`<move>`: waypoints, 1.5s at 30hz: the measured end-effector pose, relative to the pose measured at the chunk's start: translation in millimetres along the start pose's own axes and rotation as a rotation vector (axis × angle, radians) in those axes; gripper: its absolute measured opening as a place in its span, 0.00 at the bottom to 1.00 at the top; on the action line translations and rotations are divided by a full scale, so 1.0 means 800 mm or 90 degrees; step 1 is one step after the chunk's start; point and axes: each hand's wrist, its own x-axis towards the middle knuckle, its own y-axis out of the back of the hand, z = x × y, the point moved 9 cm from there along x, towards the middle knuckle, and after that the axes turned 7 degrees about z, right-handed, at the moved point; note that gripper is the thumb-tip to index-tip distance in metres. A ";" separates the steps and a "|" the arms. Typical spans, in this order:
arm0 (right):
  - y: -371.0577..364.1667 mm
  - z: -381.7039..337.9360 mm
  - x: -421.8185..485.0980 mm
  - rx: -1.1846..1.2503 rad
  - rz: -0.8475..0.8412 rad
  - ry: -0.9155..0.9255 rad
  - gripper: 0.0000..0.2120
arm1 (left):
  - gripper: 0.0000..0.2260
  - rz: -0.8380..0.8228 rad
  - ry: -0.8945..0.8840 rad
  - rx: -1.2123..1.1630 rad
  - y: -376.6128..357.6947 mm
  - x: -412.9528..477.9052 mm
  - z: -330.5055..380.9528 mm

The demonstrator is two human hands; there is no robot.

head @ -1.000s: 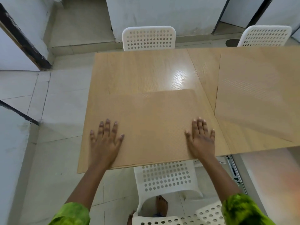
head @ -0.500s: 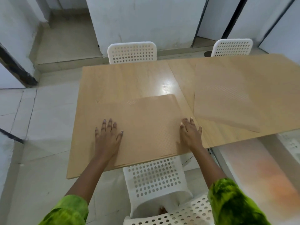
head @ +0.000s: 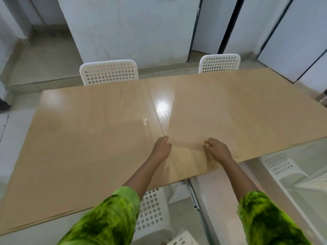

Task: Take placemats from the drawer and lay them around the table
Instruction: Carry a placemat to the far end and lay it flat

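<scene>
Head view shows a tan placemat (head: pixel 203 117) lying flat on the right half of the wooden table (head: pixel 106 99), at about 1 o'clock from the person. It is almost the same colour as the top. Its near left corner sits just beside the seam that runs across the tabletop.

The left hand (head: pixel 161 147) is at that corner with its fingers curled in. The right hand (head: pixel 217 149) is at the mat's near edge, at 3 o'clock from the left hand, with fingers bent like a claw. The two hands are apart, and both are blurred, so I cannot tell whether either one pinches the mat or only touches it.

A second placemat (head: pixel 85 165) lies flat at 9 o'clock from the hands, covering the near left part of the table; its outline is faint.

Green mottled sleeves (head: pixel 109 218) cover both forearms. Two white perforated chairs stand at the far side, one at 11 o'clock (head: pixel 108 72) and one at 1 o'clock (head: pixel 219 63). Another white chair (head: pixel 152 209) is tucked under the near edge at 6 o'clock, and one more (head: pixel 279 167) stands at 4 o'clock.
</scene>
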 end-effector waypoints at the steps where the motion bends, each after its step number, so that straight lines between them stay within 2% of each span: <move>1: -0.001 0.007 0.004 -0.014 -0.023 0.016 0.18 | 0.14 0.000 0.022 0.003 -0.012 0.006 0.003; 4: -0.007 0.019 0.010 -0.059 -0.077 0.063 0.20 | 0.21 0.041 0.076 0.037 -0.025 0.019 0.009; 9: -0.013 0.028 0.012 -0.091 -0.093 0.109 0.22 | 0.23 0.087 0.182 -0.059 -0.023 0.032 0.009; 11: -0.013 0.030 0.013 -0.087 -0.095 0.109 0.22 | 0.22 0.113 0.198 -0.124 -0.016 0.036 0.008; 15: -0.016 0.025 0.012 -0.107 -0.110 0.110 0.25 | 0.18 0.144 0.145 -0.242 -0.005 0.041 0.019; 18: -0.021 0.014 0.007 -0.179 -0.097 0.122 0.28 | 0.08 0.164 0.102 -0.359 0.000 0.033 0.043; 22: -0.018 0.004 0.006 -0.247 -0.029 0.128 0.24 | 0.03 0.082 0.107 -0.600 -0.021 0.029 0.069; 24: -0.016 0.001 0.008 -0.254 -0.011 0.139 0.22 | 0.06 0.039 0.127 -0.674 -0.034 0.030 0.076; 26: -0.013 0.000 0.009 -0.247 -0.008 0.155 0.20 | 0.09 -0.006 0.131 -0.645 -0.050 0.032 0.074; 27: -0.010 0.000 0.010 -0.235 -0.004 0.166 0.18 | 0.13 -0.035 0.129 -0.596 -0.062 0.034 0.071; 29: 0.001 0.002 0.012 -0.194 0.017 0.174 0.16 | 0.29 -0.092 0.147 -0.510 -0.092 0.036 0.060; 31: 0.014 0.004 0.015 -0.154 0.044 0.167 0.16 | 0.38 -0.119 0.194 -0.496 -0.122 0.035 0.052; 32: 0.019 0.003 0.016 -0.133 0.057 0.164 0.15 | 0.39 -0.129 0.205 -0.514 -0.134 0.034 0.057; 34: 0.027 -0.002 0.015 -0.088 0.079 0.167 0.15 | 0.33 -0.148 0.198 -0.599 -0.153 0.037 0.076; 36: 0.035 -0.015 0.007 -0.048 0.098 0.186 0.14 | 0.24 -0.094 0.170 -0.666 -0.154 0.047 0.090; 38: 0.050 -0.029 -0.002 -0.012 0.125 0.213 0.14 | 0.08 0.065 0.168 -0.635 -0.130 0.054 0.089; 39: 0.061 -0.037 -0.006 0.019 0.136 0.221 0.14 | 0.08 0.141 0.170 -0.620 -0.113 0.053 0.086; 40: 0.074 -0.043 -0.007 0.056 0.147 0.221 0.14 | 0.13 0.179 0.157 -0.630 -0.098 0.053 0.084; 42: 0.100 -0.050 0.001 0.121 0.170 0.192 0.13 | 0.18 0.196 0.099 -0.654 -0.064 0.052 0.081; 45: 0.118 -0.051 0.025 0.173 0.167 0.120 0.13 | 0.11 0.211 0.040 -0.626 -0.001 0.048 0.059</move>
